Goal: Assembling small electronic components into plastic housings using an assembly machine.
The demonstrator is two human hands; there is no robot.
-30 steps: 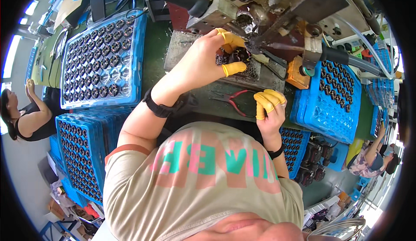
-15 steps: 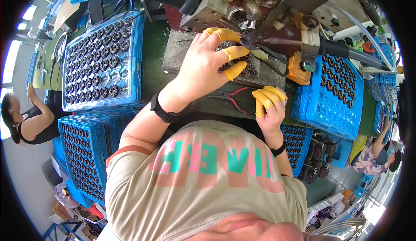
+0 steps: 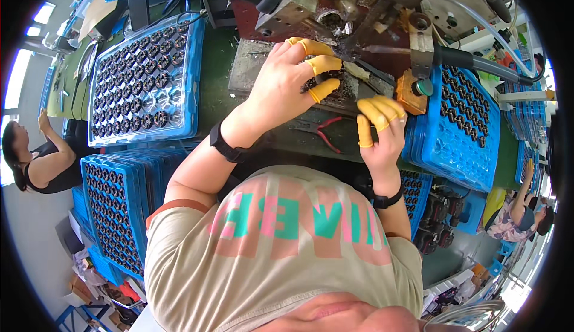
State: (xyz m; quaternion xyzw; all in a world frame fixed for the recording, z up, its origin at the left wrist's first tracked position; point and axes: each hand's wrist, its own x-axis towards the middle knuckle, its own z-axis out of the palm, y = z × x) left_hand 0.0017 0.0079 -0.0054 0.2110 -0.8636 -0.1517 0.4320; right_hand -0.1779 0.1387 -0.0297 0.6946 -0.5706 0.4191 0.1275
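Note:
My left hand (image 3: 287, 80), with yellow finger cots on its fingers, is curled at the front of the metal machine (image 3: 341, 24). A small dark part (image 3: 311, 83) shows between its thumb and fingers, mostly hidden by them. My right hand (image 3: 382, 135), also in yellow cots, is raised near the orange box (image 3: 410, 95) with a green button (image 3: 423, 87). Its thumb stands apart from the loosely bent fingers, and nothing shows in it. Red-handled pliers (image 3: 327, 135) lie on the bench between my hands. Dark debris covers the metal plate (image 3: 242, 72) beneath the left hand.
A blue tray of round black parts (image 3: 140, 84) stands on the left, above a stack of similar trays (image 3: 113, 212). Another partly filled blue tray (image 3: 463, 129) is on the right. Black hoses (image 3: 478, 69) run to the machine. Other people sit at both sides.
My right hand has moved up and to the right, toward the orange box with the green button. My left hand stays at the machine, almost in the same place.

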